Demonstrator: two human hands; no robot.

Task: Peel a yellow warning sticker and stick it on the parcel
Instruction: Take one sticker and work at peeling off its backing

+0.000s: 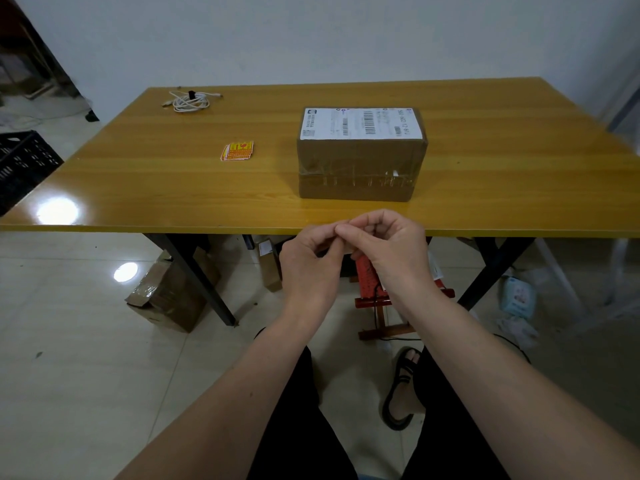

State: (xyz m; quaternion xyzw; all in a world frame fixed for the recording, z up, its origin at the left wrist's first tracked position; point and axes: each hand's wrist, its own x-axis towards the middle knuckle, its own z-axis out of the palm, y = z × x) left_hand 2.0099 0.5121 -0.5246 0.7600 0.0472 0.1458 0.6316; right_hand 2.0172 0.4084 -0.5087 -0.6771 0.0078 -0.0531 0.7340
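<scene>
The brown cardboard parcel (pixel 360 168) stands on the yellow wooden table (pixel 173 188), right of centre, with a white shipping label on top. A small stack of yellow-and-red warning stickers (pixel 238 151) lies flat on the table to its left. My left hand (pixel 311 261) and my right hand (pixel 388 247) are held together just in front of the table's near edge, below the parcel. Their thumbs and fingertips pinch against each other. I see no yellow between the fingers, and I cannot tell whether they hold anything.
A coiled white cable (pixel 188 100) lies at the table's far left. Under the table are cardboard boxes (pixel 166 296) and a red wooden stool (pixel 381 306). A black crate (pixel 20 164) stands at the left. My legs and a sandalled foot (pixel 403 386) are below.
</scene>
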